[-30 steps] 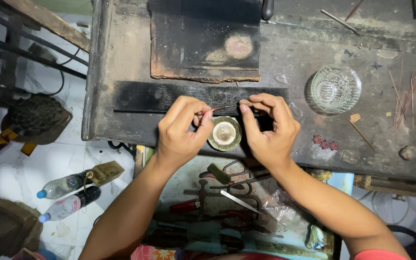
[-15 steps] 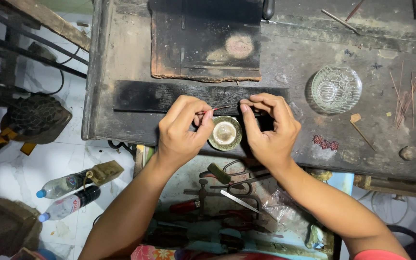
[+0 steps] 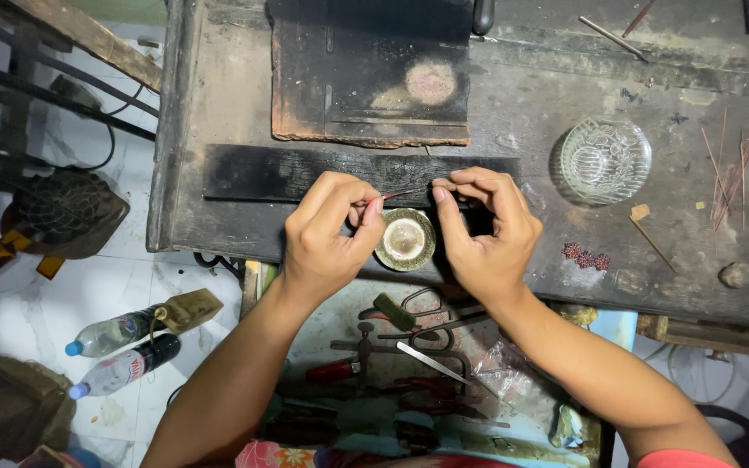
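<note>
Both hands work just above a small round dish (image 3: 405,240) on the dark bench (image 3: 218,208). The left hand (image 3: 327,234) has its grip pinched narrow on a thin reddish wire (image 3: 399,195), which spans above the dish toward the right hand (image 3: 483,230), whose fingertips pinch the other end. A glass bowl (image 3: 605,160) sits well right of the dish.

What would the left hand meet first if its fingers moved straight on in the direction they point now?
The left hand points its fingers to the right. They would probably first meet the fingertips of the right hand, which pinch the other end of the thin wire above the small round dish.
</note>
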